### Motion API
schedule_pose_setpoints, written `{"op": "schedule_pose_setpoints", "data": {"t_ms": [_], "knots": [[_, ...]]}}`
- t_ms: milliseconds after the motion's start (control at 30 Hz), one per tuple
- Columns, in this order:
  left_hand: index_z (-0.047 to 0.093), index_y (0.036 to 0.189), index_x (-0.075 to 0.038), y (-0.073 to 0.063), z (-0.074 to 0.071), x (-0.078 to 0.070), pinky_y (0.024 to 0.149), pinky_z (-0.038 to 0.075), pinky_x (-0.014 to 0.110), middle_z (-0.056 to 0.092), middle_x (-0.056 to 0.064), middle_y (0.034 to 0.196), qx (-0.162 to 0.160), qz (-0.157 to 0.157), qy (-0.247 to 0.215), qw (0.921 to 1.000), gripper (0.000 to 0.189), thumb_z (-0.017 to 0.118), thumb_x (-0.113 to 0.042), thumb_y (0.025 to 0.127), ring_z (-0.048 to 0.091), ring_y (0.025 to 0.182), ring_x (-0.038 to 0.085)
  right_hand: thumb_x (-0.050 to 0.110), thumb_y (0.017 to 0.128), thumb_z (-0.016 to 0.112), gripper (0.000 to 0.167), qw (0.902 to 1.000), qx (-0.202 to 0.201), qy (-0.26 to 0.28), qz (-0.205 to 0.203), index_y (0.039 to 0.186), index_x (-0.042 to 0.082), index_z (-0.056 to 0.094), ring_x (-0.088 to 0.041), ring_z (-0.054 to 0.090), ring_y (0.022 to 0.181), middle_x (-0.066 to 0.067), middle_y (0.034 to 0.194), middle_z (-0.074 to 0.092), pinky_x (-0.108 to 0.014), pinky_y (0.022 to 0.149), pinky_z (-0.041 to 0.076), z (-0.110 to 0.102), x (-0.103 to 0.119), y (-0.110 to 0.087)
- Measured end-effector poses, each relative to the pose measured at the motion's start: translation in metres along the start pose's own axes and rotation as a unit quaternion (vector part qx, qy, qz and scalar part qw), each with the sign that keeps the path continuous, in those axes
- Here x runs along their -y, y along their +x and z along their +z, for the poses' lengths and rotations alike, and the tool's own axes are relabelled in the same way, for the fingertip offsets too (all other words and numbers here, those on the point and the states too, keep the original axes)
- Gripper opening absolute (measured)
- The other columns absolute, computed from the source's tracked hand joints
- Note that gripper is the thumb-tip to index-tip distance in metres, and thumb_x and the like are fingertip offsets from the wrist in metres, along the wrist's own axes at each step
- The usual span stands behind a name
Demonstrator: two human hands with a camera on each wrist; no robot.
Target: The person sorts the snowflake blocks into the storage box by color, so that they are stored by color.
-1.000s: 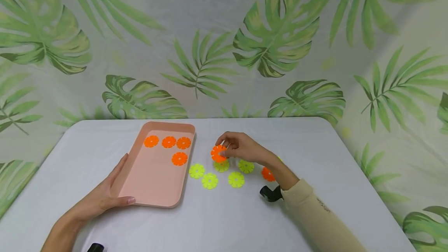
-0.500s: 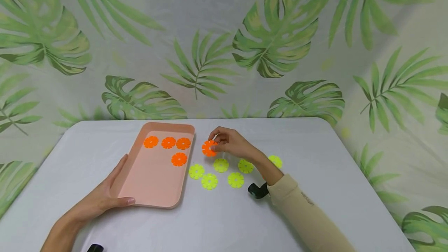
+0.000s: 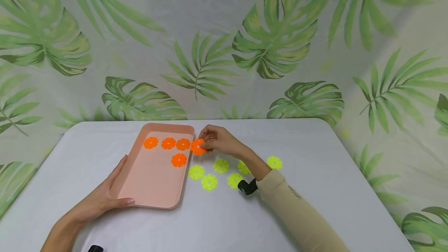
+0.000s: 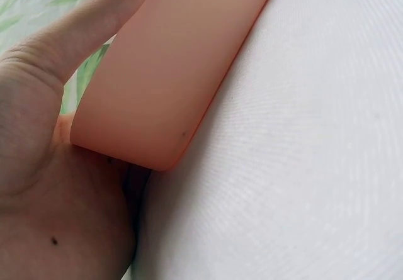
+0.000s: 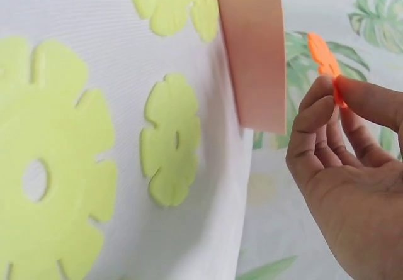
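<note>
My right hand [image 3: 222, 140] pinches an orange notched disc [image 3: 198, 146] between thumb and index finger. The disc is at the right rim of the pink tray [image 3: 150, 182], near its far end. The right wrist view shows the orange disc [image 5: 325, 60] edge-on, raised off the table. Four-sided and shallow, the tray has several orange discs [image 3: 179, 160] lying flat in its far half. My left hand [image 3: 101, 199] holds the tray's near left corner, thumb along the near side and fingers along the left side. Close up, the left thumb [image 4: 94, 25] lies against the tray wall [image 4: 170, 66].
Several yellow-green notched discs [image 3: 209, 182] lie on the white table [image 3: 224, 221] right of the tray, below my right forearm. One more yellow-green disc [image 3: 274, 162] sits past the forearm. A leaf-patterned cloth [image 3: 210, 49] hangs behind the table.
My right hand has carried the orange disc leftward, from above the yellow-green discs to the tray's right rim. The left hand and tray have stayed put.
</note>
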State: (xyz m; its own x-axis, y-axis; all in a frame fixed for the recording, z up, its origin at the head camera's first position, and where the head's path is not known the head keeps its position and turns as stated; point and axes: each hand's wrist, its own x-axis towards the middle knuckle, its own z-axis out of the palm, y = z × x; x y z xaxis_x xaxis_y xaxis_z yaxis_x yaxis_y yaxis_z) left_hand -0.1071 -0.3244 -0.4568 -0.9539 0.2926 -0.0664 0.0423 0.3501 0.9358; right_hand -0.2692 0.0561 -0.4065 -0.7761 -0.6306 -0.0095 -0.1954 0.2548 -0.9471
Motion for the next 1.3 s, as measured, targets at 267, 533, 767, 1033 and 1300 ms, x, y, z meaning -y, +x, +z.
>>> {"op": "schedule_pose_setpoints", "data": {"t_ms": [267,533,767,1033,1300], "knots": [[-0.004,0.168,-0.037,0.000,0.000,0.000,0.097,0.014,-0.004,-0.011,0.002,0.177,0.003,-0.001,-0.005,1.0000,0.117,0.077,-0.009,0.089,0.003,0.150,-0.011,-0.001,0.096,0.068,0.024,0.9999,0.012,0.004,-0.002,0.119,-0.005,0.061,-0.019,0.064,0.078,-0.006,0.095,0.058,-0.058,0.090,0.058,0.011,0.006,0.014],[-0.003,0.167,-0.040,-0.001,0.000,-0.001,0.097,0.014,-0.004,-0.011,0.002,0.177,0.003,0.003,-0.009,1.0000,0.117,0.077,-0.008,0.089,0.012,0.134,-0.030,-0.006,0.095,0.067,0.029,0.9996,0.022,0.001,-0.019,0.124,-0.003,0.062,-0.032,0.065,0.080,-0.008,0.097,0.059,-0.056,0.088,0.060,0.022,0.010,0.026],[-0.003,0.168,-0.038,-0.001,0.001,0.000,0.096,0.015,-0.004,-0.008,0.005,0.177,-0.002,0.005,0.004,1.0000,0.117,0.077,-0.008,0.088,0.013,0.134,-0.030,-0.005,0.096,0.067,0.031,0.9993,0.024,-0.013,-0.024,0.127,-0.001,0.064,-0.018,0.062,0.078,-0.005,0.096,0.059,-0.032,0.079,0.061,0.034,0.015,0.036],[-0.003,0.168,-0.038,0.000,0.000,0.001,0.096,0.013,-0.004,-0.008,0.004,0.178,-0.004,-0.004,0.009,0.9999,0.116,0.077,-0.010,0.089,0.004,0.151,-0.009,-0.004,0.096,0.067,0.034,0.9982,0.034,-0.040,-0.027,0.130,-0.005,0.062,-0.026,0.063,0.085,-0.018,0.108,0.063,-0.027,0.075,0.058,0.049,0.016,0.043],[-0.004,0.168,-0.038,-0.002,0.001,-0.002,0.096,0.012,-0.004,-0.009,-0.003,0.177,-0.002,-0.006,0.010,0.9999,0.116,0.077,-0.011,0.089,0.003,0.148,-0.017,-0.007,0.093,0.068,0.029,0.9964,0.024,-0.058,-0.057,0.121,-0.002,0.068,-0.012,0.057,0.085,-0.020,0.111,0.064,-0.017,0.071,0.051,0.067,0.023,0.054]]}}
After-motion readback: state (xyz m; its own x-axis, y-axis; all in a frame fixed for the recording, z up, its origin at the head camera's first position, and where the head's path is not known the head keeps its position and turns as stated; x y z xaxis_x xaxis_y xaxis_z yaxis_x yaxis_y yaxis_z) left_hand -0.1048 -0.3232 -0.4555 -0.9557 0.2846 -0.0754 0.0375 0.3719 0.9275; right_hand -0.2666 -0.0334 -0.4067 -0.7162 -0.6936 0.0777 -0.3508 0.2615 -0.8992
